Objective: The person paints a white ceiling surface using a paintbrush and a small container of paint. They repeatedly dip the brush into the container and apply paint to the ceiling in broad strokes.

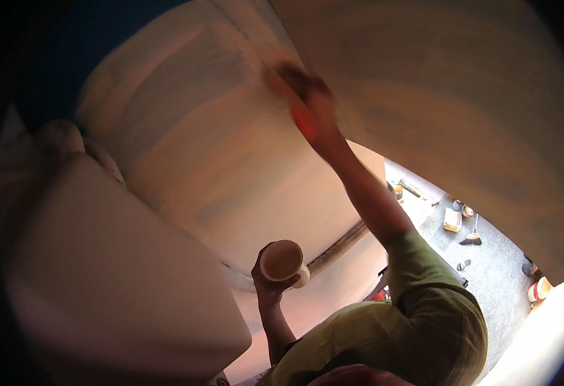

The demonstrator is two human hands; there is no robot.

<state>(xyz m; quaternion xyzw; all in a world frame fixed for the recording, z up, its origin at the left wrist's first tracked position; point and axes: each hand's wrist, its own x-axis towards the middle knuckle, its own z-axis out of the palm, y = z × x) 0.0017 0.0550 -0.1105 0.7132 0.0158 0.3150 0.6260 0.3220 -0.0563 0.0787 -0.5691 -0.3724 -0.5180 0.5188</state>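
In the lower middle, my left hand (268,284) grips a pale round cup (282,260) with its fingers wrapped round the side. Its mouth faces up, and the shadowed inside does not show what it holds. Up high, at the end of my outstretched arm, my right hand (317,103) is smeared by motion. It appears closed on a red-handled tool (303,123), whose far end blurs against the surface. Behind both hands spreads a wide beige wall (230,167) with streaky bands, seemingly curved by the lens.
A large smooth pale block (127,270) juts in at the left. A brown panel (449,96) slopes along the upper right. Far below at the right, the grey floor (497,289) holds a broom (471,239), a yellowish container (452,220) and a white bucket (539,289).
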